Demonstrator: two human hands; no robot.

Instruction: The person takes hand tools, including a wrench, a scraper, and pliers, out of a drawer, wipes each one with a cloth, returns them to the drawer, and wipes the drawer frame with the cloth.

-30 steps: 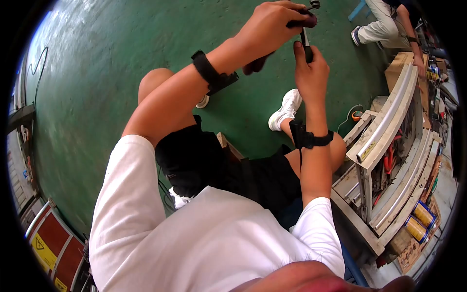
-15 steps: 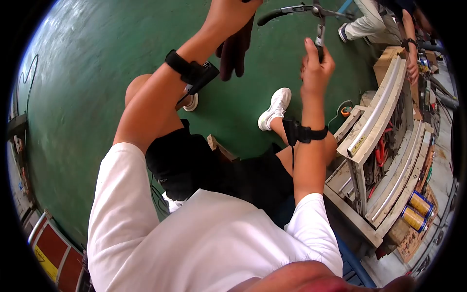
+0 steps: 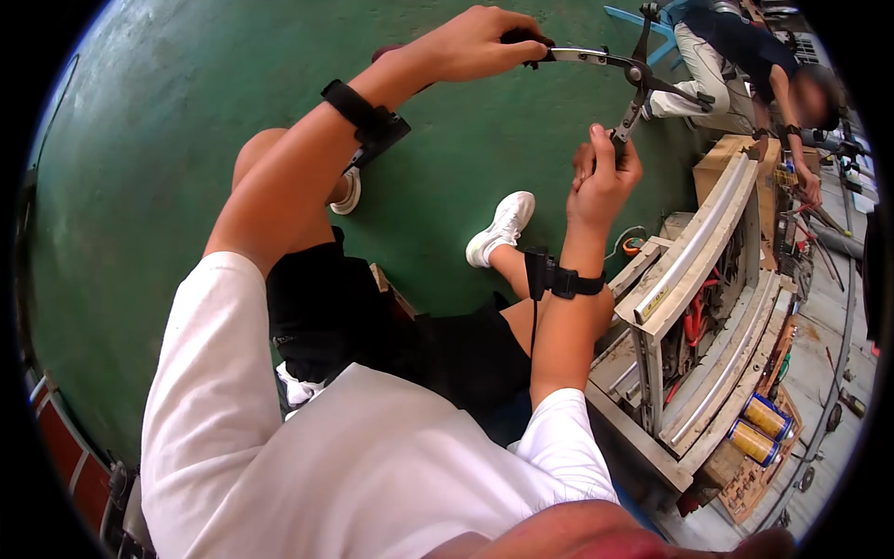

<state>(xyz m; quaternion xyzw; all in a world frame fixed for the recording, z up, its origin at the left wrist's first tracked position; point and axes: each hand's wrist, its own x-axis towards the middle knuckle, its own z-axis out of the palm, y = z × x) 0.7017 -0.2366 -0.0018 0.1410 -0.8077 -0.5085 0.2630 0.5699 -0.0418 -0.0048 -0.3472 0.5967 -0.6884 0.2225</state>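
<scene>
Apparently, a jointed metal tool is hanging between both hands in the upper right of the frame, well above the green floor. The left hand, at the top centre, is grasping one dark-ended handle, its fingers wrapping over it. The right hand, lower and further right, is clasping the other handle, its thumb lying along it. The two handles are standing wide apart, and the slender far arms are pointing up and right from the pivot. A dark reddish cloth is showing behind the left wrist; it may be a glove, but the forearm is hiding most of it.

The tool is looking stiff and sturdy, probably fairly weighty around the pivot and free to swing there. The bare metal is likely offering a slippery hold, so the dark handle ends are seeming the surest places for each grip.
</scene>
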